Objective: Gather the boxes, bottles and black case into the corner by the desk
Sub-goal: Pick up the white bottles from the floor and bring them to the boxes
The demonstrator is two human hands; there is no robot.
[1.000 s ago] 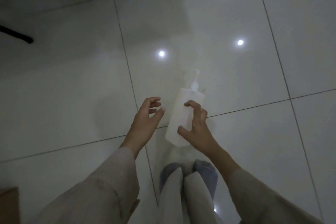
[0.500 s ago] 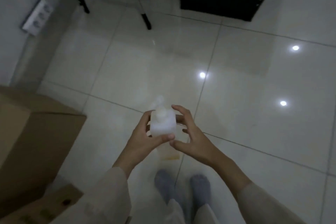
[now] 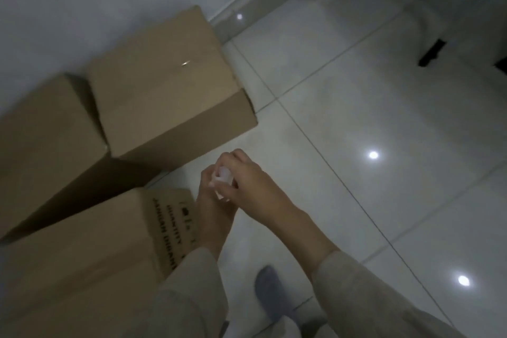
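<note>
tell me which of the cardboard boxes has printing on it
The nearest box, at the lower left beside the left hand. Dark lettering runs along its right end. The two boxes nearer the wall show plain cardboard.

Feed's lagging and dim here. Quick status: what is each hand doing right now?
Left hand: curled round the white bottle, gripping from below.
Right hand: curled over the same bottle, holding it from above.

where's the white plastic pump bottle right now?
Head view, centre: the white plastic pump bottle is off the floor, gripped between the left hand and right hand, just right of the printed brown cardboard box.
</note>
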